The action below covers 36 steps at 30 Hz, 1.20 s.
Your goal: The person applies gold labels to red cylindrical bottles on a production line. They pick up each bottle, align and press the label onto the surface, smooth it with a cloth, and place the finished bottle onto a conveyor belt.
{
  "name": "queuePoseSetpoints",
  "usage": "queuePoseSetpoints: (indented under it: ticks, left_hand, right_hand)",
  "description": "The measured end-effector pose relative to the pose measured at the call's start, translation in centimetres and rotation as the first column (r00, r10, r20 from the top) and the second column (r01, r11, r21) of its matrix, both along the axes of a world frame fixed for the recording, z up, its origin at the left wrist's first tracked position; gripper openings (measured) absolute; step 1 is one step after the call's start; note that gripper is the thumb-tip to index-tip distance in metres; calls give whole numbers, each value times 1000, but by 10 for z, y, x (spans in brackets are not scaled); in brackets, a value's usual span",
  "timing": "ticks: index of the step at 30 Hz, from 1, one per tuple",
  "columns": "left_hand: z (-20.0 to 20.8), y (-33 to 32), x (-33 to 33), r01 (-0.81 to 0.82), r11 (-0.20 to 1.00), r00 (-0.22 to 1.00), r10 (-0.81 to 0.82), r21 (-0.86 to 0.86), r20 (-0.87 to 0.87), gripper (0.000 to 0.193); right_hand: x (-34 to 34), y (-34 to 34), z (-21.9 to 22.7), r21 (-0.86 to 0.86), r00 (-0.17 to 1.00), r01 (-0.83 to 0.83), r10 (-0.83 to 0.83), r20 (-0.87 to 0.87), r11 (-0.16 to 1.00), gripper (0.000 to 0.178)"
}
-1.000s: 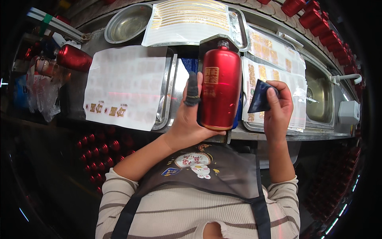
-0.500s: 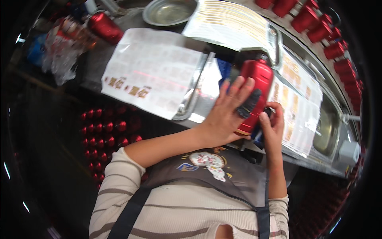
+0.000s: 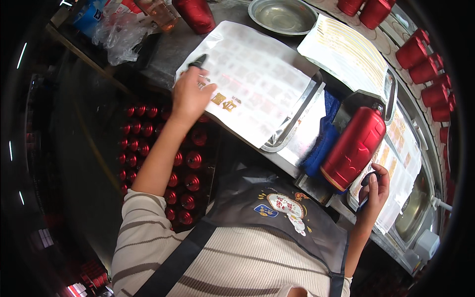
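My left hand (image 3: 190, 96) is over the lower left of a white translucent decal sheet (image 3: 252, 64), near the gold printed marks (image 3: 223, 101). Its thumb and fingers are apart, and a black cover (image 3: 198, 61) sits on one fingertip. A shiny red bottle (image 3: 355, 146) with raised shapes leans slantwise in a dark holder (image 3: 346, 111), and neither hand touches it. Right of the bottle's lower end, my right hand (image 3: 377, 190) is curled. Something black shows at its fingertips and a thin bluish piece below; what it grips is unclear.
A blue cloth (image 3: 321, 143) lies left of the bottle. The decal sheet rests on a metal tray (image 3: 292, 133). Behind stand a metal bowl (image 3: 282, 17) and another red bottle (image 3: 194, 15). More sheets (image 3: 346, 49) lie further right, and several red bottles (image 3: 420, 54) line the far-right edge.
My left hand has let go of the red bottle and moved left to the decal sheet. My right hand has come away from the bottle's side. The view has shifted.
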State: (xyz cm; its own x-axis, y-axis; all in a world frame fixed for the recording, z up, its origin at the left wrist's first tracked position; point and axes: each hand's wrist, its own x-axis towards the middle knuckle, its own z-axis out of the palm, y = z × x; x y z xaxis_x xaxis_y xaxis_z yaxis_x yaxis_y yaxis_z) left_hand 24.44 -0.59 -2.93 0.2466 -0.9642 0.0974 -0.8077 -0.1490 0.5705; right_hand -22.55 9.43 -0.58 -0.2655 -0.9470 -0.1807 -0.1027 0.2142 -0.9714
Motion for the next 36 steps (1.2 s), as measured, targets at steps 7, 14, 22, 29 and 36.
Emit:
queuePoseSetpoints:
  ticks: [7, 14, 22, 29, 36]
  left_hand:
    - [-16, -14, 18, -51, 987, 911, -15, 151, 411, 94]
    - [-13, -49, 10, 25, 986, 894, -97, 168, 438, 98]
    - [-36, -136, -16, 236, 971, 903, -202, -46, 380, 90]
    - [-53, -176, 7, 139, 975, 952, -84, -173, 294, 81]
    - [-48, -169, 8, -177, 984, 946, 161, 32, 283, 78]
  right_hand:
    - [12, -10, 2, -17, 1000, -23, 22, -20, 1000, 32]
    - [8, -5, 1, 5, 998, -42, 42, -48, 999, 31]
    - [9, -4, -2, -26, 996, -80, 79, -48, 996, 31]
    - [5, 5, 3, -1, 999, -33, 33, -42, 999, 31]
    - [-7, 0, -8, 1, 994, -43, 43, -98, 999, 31]
